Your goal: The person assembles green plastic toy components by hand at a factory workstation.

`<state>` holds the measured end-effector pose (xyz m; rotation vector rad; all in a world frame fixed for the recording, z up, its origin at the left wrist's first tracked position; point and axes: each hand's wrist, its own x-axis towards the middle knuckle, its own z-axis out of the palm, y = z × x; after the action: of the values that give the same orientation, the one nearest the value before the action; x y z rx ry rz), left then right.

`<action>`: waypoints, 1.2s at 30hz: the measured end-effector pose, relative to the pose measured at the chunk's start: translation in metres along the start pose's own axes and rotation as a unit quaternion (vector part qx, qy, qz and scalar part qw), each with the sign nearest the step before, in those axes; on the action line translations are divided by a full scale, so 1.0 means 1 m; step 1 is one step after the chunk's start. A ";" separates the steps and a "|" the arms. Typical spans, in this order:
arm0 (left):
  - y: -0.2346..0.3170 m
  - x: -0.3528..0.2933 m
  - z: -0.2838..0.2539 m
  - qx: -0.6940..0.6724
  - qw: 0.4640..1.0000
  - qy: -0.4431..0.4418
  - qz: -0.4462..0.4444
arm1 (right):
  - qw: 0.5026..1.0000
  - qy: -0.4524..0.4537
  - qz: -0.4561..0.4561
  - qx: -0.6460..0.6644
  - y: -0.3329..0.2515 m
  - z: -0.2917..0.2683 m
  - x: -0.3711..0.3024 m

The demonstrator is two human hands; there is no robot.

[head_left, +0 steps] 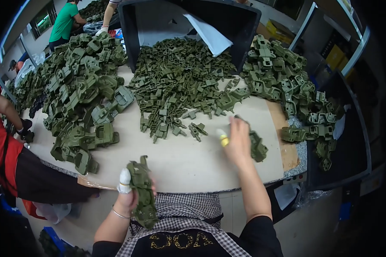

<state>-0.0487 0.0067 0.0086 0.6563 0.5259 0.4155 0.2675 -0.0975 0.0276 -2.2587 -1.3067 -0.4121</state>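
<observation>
- Worker in a checked apron [178, 210] is facing a pale desk [188, 165] loaded with olive-green molded pieces.
- The left hand [128, 198], its thumb wrapped in white, is gripping a long green vehicle body [142, 195] between thumb and fingers, holding it lengthwise just off the desk's near edge.
- The right hand [238, 143], its thumb wrapped in white and yellow, is reaching over the desk with fingers bent; blur is hiding the fingertips, so whether they are pinching anything cannot be told.
- A second green body [257, 147] is showing just beside the right hand, on its outer side; whether the hand is touching it cannot be told.
- Small green parts [180, 73] are spilling toward the worker from a dark bin [249, 32] lying on its side, with a white sheet [210, 38] hanging over its opening.
- Larger bodies are forming a left heap [83, 88] and a right heap [278, 68], flanking the small parts.
- At far left, a co-worker in red [0, 139] is keeping a dark-gloved hand [26, 127] near the desk's edge.
- In the background, a person in a green shirt [62, 23] is leaning over more pieces.
</observation>
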 end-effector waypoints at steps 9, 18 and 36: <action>-0.011 -0.003 -0.007 0.073 0.995 0.025 -0.058 | 0.992 -0.017 -0.032 0.122 -0.026 0.034 -0.006; -0.007 0.002 0.015 0.168 0.982 -0.082 -0.012 | 0.847 -0.343 -0.059 0.401 -0.097 -0.018 -0.049; -0.053 -0.035 0.014 0.213 0.959 -0.185 -0.023 | 0.853 -0.269 -0.228 0.384 -0.095 -0.026 -0.093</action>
<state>-0.0584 -0.0560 -0.0059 1.1088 0.2706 0.1244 0.1390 -0.1393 0.0290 -1.3957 -1.8574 0.5708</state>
